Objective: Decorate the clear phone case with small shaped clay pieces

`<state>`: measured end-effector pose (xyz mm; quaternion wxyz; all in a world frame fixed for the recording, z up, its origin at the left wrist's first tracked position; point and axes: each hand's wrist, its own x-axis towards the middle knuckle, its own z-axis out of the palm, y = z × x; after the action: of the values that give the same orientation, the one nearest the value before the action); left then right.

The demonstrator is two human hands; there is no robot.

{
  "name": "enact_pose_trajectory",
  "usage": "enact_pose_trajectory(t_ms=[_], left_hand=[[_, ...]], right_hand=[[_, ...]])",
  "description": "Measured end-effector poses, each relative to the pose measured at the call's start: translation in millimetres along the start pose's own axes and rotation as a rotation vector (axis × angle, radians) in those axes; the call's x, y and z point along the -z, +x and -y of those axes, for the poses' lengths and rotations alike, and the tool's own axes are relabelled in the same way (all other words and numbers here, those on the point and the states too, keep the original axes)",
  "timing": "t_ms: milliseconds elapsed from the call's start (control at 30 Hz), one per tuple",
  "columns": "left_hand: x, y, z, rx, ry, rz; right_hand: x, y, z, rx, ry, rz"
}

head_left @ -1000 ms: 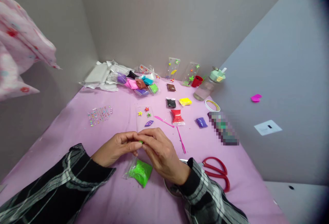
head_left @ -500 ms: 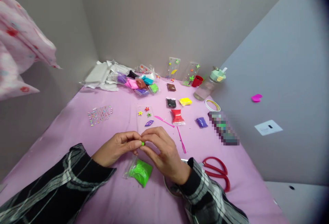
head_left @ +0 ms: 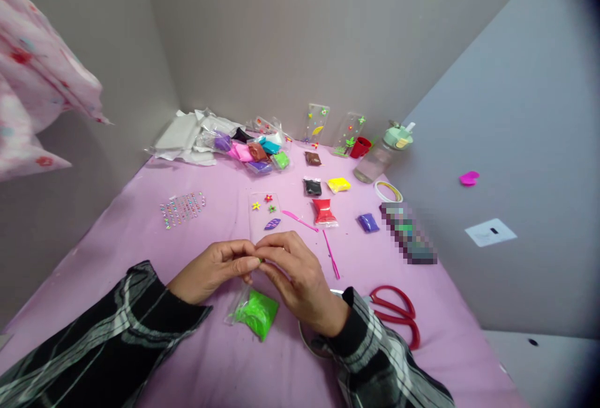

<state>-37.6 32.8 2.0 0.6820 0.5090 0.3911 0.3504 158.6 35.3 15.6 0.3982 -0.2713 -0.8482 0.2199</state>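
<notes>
My left hand (head_left: 218, 267) and my right hand (head_left: 295, 277) meet at the fingertips, both closed in a pinch. Between them is a small bit of green clay (head_left: 260, 261), mostly hidden by the fingers. Just below lies an opened clear packet of bright green clay (head_left: 257, 314). Beyond my fingers a clear phone case (head_left: 257, 220) lies flat, bearing a yellow, a red and a green flower and a striped purple leaf (head_left: 272, 225). Right of the case are a pink modelling knife (head_left: 300, 220) and a thin pink tool (head_left: 330, 254).
Red-handled scissors (head_left: 396, 314) lie by my right forearm, partly over a round object. Packets of red clay (head_left: 323, 212), black, yellow, blue and brown sit farther back. A gem sticker sheet (head_left: 182, 209) is at left; a bottle (head_left: 382, 155) and decorated cases (head_left: 317, 124) stand behind.
The fingers of my right hand have shifted slightly over the green bit, so less of it shows. The rest stays in place.
</notes>
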Motion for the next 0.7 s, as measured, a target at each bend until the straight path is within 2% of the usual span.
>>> enact_pose_trajectory(t_ms=[167, 700], left_hand=[[-0.2, -0.5, -0.4, 0.001, -0.008, -0.004], [0.3, -1.6, 0.2, -0.019, 0.004, -0.029]], right_hand=[[1.4, 0.5, 2.0, -0.012, 0.025, 0.042], [-0.7, -0.5, -1.2, -0.033, 0.010, -0.024]])
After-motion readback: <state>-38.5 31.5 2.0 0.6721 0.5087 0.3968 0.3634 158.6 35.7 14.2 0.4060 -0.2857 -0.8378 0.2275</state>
